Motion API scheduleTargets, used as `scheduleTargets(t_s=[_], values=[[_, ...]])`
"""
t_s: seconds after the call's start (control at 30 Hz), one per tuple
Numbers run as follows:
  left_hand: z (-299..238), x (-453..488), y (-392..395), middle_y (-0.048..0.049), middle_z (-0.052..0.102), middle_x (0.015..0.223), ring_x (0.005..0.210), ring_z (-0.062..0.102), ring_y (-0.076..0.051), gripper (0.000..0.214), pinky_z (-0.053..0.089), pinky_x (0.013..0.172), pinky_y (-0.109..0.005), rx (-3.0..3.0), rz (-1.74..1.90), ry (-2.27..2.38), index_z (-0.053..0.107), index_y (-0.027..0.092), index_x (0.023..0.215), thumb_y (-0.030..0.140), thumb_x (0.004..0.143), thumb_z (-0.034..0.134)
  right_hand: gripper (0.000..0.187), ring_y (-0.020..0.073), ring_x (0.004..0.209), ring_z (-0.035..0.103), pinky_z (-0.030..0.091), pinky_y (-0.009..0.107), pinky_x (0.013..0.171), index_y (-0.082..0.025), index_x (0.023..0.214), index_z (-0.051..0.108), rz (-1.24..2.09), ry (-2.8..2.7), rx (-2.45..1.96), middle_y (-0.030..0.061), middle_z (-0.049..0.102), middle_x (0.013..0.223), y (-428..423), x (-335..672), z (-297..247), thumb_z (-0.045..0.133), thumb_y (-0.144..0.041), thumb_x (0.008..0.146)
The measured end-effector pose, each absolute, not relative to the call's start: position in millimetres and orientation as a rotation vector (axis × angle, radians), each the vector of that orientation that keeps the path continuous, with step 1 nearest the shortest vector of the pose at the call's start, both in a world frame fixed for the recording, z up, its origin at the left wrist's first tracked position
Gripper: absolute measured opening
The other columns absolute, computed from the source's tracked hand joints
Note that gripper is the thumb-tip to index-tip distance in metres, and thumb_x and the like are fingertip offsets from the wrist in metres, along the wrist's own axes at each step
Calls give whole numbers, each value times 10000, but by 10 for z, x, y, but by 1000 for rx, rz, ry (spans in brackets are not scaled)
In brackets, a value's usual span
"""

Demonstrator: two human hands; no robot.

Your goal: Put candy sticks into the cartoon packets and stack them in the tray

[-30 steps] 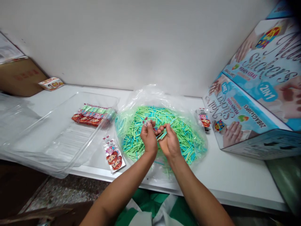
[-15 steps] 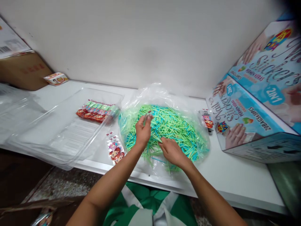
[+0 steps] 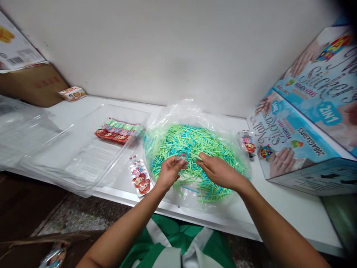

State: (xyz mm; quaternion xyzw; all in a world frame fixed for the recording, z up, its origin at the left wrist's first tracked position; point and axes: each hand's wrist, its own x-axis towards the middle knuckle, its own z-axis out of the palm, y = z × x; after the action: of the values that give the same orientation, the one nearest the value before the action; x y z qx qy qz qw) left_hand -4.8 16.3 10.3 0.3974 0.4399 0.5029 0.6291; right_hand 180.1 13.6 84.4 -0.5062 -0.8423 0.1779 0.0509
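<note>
A heap of thin green and blue sticks (image 3: pixel 212 145) lies in an opened clear plastic bag (image 3: pixel 178 111) on the white table (image 3: pixel 284 208). My left hand (image 3: pixel 169 172) hovers over the near side of the heap, fingers pinched on a small clear packet (image 3: pixel 182 156). My right hand (image 3: pixel 219 172) is just to its right, fingertips pinched on a green stick at the packet's edge. Both hands almost touch above the heap.
A clear plastic tray (image 3: pixel 69 156) at the left holds a row of cartoon-printed packets (image 3: pixel 118 133). More packets (image 3: pixel 141 178) lie by the table's front edge and another (image 3: pixel 247 143) beside stacked blue cardboard boxes (image 3: pixel 304 123) at the right. A brown carton (image 3: pixel 33 83) stands far left.
My left hand came back from the heap's far side toward me with the packet. My right hand rose from the near sticks and moved up to meet it.
</note>
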Motion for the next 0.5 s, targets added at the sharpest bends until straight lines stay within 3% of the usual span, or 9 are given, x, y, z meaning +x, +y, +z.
scheduleTargets(t_s=[0.17, 0.5], values=[[160, 10, 20, -63, 696, 729, 620, 646, -144, 310, 485, 680, -283, 797, 1062, 824, 637, 130, 807, 409, 695, 713, 184, 148, 590, 507, 270, 246, 528, -211, 842, 398, 546, -2645, -1527, 14, 566, 688, 120, 1718, 797, 318, -332, 954], [19, -104, -15, -35, 683, 708, 669, 638, -147, 247, 467, 710, -284, 878, 1079, 913, 635, 148, 778, 353, 683, 735, 231, 144, 580, 491, 271, 244, 523, -214, 830, 405, 615, -2729, -1464, 7, 540, 673, 126, 1789, 832, 311, -385, 953]])
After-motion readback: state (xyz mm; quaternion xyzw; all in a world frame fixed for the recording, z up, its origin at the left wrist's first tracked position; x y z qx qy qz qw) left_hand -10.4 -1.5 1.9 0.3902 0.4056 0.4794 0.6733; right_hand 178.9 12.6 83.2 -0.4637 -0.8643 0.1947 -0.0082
